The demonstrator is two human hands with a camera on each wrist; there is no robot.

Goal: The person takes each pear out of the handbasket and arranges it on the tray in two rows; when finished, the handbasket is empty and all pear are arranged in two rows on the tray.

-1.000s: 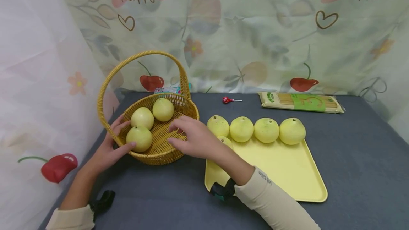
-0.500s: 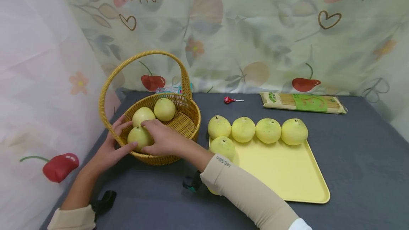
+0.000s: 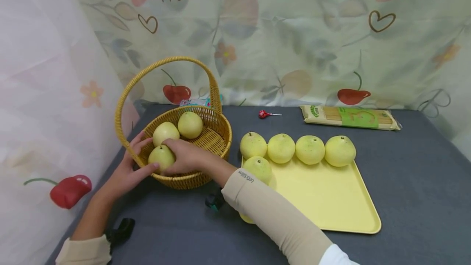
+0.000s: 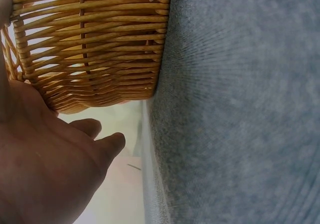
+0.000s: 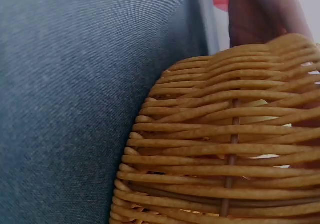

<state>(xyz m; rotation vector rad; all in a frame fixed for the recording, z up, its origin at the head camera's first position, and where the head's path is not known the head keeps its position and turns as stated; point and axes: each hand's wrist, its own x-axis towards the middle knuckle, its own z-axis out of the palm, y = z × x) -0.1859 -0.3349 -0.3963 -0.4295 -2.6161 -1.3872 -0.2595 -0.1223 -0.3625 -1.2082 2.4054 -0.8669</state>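
Note:
A wicker basket (image 3: 191,181) with a tall arched handle stands at the left of the table. Three round yellow-green pears lie in it: one at the back (image 3: 190,125), one at the left (image 3: 166,134) and a front pear (image 3: 162,158). My left hand (image 3: 123,173) holds the basket's left rim, thumb over the edge beside the front pear; its palm and some fingers show in the left wrist view. My right hand (image 3: 187,156) reaches over the rim and grips the front pear from the right. In the right wrist view the basket wall (image 5: 225,134) hides that grip.
Right of the basket, a yellow tray (image 3: 324,199) bears a back row of several pears (image 3: 281,148) and another pear (image 3: 259,169) at its left. My sleeve partly covers one more pear (image 3: 245,218). Behind lie a red lollipop (image 3: 263,114) and packaged noodles (image 3: 351,117).
My right hand has moved left from the basket's middle to the front pear and now grips it. My left hand stays on the rim.

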